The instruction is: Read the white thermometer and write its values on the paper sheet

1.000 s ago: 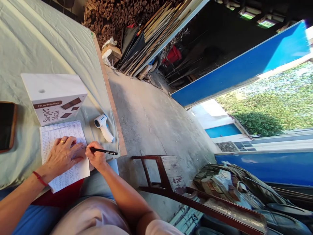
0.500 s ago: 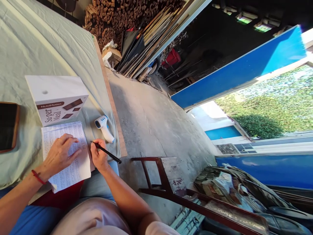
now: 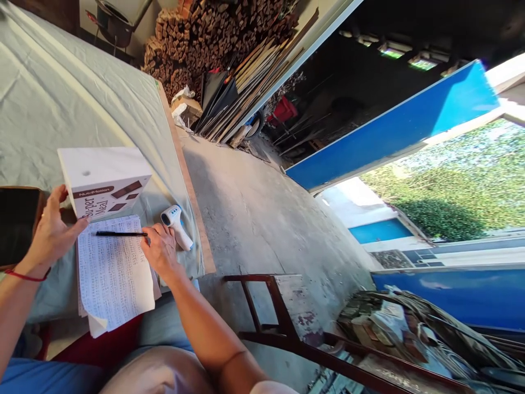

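My left hand (image 3: 51, 232) is at the lower left corner of a white box (image 3: 104, 167) printed "NutriMotion" and "Super Meal". Its fingers and thumb are spread around that corner; whether they press on the box is hard to see. In my right hand (image 3: 162, 249), closed fingertips pinch one end of a black pen (image 3: 118, 234), which lies level across the handwritten sheets (image 3: 117, 279). These sheets sit in front of the box, partly over the table's near edge. Beside the right fingers is a white and blue infrared thermometer (image 3: 177, 225).
A dark phone (image 3: 18, 230) in a brown case lies left of my left hand. A pale cloth covers the table (image 3: 82, 93). To the right are a concrete floor (image 3: 241, 208) and a dark red wooden frame (image 3: 283, 312). Stacked firewood (image 3: 180, 49) stands at the back.
My left hand has left the sheets and moved left to the box's corner. My right hand has swung the pen from pointing lower right to lying across the paper. The view has shifted slightly.
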Action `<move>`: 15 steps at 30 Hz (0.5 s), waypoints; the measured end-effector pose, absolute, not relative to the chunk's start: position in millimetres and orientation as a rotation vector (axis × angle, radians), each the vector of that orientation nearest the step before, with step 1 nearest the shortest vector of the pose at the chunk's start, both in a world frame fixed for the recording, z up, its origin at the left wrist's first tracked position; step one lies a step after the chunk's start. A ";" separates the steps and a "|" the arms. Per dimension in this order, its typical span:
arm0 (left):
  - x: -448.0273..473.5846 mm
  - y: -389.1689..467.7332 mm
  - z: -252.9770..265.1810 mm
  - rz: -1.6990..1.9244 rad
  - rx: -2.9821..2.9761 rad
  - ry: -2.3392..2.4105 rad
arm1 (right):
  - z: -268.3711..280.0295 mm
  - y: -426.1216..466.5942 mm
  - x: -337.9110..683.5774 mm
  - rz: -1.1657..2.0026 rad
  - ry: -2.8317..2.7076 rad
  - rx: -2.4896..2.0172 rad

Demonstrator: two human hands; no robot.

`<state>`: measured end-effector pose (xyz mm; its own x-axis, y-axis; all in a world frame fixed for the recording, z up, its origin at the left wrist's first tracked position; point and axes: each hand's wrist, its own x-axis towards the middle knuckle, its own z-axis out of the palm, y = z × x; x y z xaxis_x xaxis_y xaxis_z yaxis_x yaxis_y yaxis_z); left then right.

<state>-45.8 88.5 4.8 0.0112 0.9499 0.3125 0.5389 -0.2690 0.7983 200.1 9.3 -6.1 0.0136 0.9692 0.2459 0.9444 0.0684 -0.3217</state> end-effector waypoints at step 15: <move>-45.0 83.1 17.3 1.239 1.295 1.464 | 3.5 2.6 254.8 0.544 -1.377 -1.958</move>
<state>-45.0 83.1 17.3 -0.1520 0.9877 0.0363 0.1994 -0.0053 0.9799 254.8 2.6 3.5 0.3552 0.9338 0.0421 0.6528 -0.2156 -0.7262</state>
